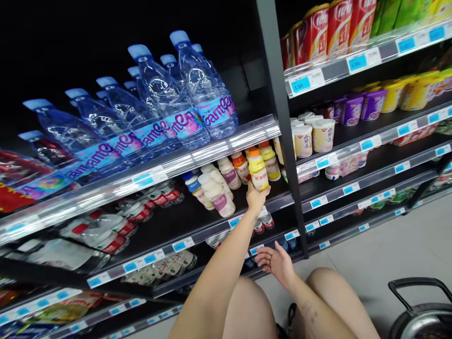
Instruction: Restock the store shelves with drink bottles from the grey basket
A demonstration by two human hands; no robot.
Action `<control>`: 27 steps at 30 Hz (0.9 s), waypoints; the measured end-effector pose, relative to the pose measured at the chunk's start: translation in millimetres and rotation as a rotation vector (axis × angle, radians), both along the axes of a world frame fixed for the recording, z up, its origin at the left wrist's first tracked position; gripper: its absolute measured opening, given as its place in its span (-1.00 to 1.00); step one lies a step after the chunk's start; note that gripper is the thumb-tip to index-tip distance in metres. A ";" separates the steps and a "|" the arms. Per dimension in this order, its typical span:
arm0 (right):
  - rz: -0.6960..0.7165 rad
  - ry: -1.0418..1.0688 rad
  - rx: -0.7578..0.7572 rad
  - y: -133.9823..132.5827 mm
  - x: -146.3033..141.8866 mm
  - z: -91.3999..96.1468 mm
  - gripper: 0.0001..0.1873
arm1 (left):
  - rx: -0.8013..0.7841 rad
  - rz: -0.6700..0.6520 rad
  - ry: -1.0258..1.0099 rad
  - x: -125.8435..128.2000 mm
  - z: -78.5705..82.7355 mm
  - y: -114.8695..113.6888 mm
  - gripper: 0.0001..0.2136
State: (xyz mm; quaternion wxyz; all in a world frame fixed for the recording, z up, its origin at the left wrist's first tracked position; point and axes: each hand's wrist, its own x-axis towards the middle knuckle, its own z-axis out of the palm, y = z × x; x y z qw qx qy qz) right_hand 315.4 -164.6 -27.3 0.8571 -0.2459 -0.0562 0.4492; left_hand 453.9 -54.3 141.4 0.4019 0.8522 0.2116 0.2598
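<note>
Bare knees point(250, 308) come closest to the camera, bent at the bottom of the view, with both forearms crossing in front of or between them. From the bottom middle, the left arm stretches up and forward, almost straight, to the front edge of a black drinks shelf point(169, 221). At its end the left hand point(257, 195) is curled part-way closed around the lower part of a yellow-labelled bottle point(257, 170) with an orange cap, digits showing on both sides of it. That bottle is upright with a slight tilt, near the shelf's front right corner, close to the dark post point(282, 117); whether its base touches the shelf is hidden by the hand.

Lower and to the right, the right arm bends inward over the other knee. The right hand point(275, 264) is open and holds nothing, palm turned leftward, fingers loosely spread and slightly bent, thumb raised, in front of the front edge of a lower shelf.

Left of the held bottle, along the same shelf, stand an orange-labelled bottle point(240, 168) and white bottles with purple labels point(218, 195); another yellow bottle point(270, 162) stands just behind to the right. At the lower right corner rises a black handle point(418, 281).
</note>
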 end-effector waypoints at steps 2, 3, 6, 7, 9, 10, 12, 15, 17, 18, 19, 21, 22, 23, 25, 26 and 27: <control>-0.020 0.009 0.010 0.2 3.1 0.2 -0.23 | 0.038 -0.035 0.042 8.3 -3.4 2.5 -0.41; -0.023 0.011 0.015 0.5 3.9 0.6 -0.23 | 0.040 -0.060 0.047 11.2 -5.3 3.4 -0.42; -0.009 0.002 0.021 2.2 3.3 2.2 -0.22 | 0.042 -0.097 0.054 16.1 -11.2 3.4 -0.38; 0.001 -0.004 0.019 3.1 2.4 2.6 -0.22 | 0.058 -0.078 0.050 16.7 -13.2 2.0 -0.33; 0.015 -0.008 0.017 5.0 0.4 2.9 -0.23 | 0.139 0.025 0.004 17.1 -17.4 -3.1 -0.17; 0.019 -0.002 0.018 5.8 -0.5 2.8 -0.24 | 0.200 0.095 -0.040 17.0 -19.6 -6.3 -0.11; 0.014 0.022 0.020 6.7 -1.9 2.2 -0.29 | 0.321 0.210 -0.140 16.8 -24.3 -12.4 -0.15; -0.013 0.039 0.015 6.1 -2.7 1.5 -0.34 | 0.391 0.245 -0.186 17.1 -30.1 -17.0 -0.45; -0.035 0.036 0.010 5.1 -2.5 1.4 -0.33 | 0.394 0.229 -0.129 18.2 -31.7 -16.4 -0.58; -0.044 0.034 0.009 4.7 -2.2 1.2 -0.34 | 0.396 0.226 -0.085 19.1 -31.9 -15.6 -0.61; -0.054 0.032 0.007 4.4 -1.8 1.0 -0.34 | 0.400 0.226 -0.041 20.2 -31.6 -14.6 -0.62; -0.068 0.027 0.003 4.2 -1.2 0.1 -0.34 | 0.406 0.238 0.032 22.6 -30.3 -13.0 -0.64; -0.073 0.026 0.001 4.3 -1.1 -0.5 -0.34 | 0.407 0.242 0.058 23.8 -29.4 -12.5 -0.66; -0.076 0.025 -0.001 4.6 -1.2 -1.1 -0.34 | 0.406 0.244 0.077 24.9 -28.5 -12.2 -0.70; -0.079 0.026 -0.003 5.5 -1.8 -2.3 -0.33 | 0.409 0.243 0.110 26.3 -26.9 -12.2 -0.80; -0.078 0.025 -0.004 6.2 -2.3 -2.7 -0.33 | 0.414 0.244 0.128 26.7 -26.2 -12.5 -0.84; -0.077 0.022 -0.005 7.1 -2.8 -3.0 -0.33 | 0.419 0.248 0.145 27.0 -25.6 -12.9 -0.87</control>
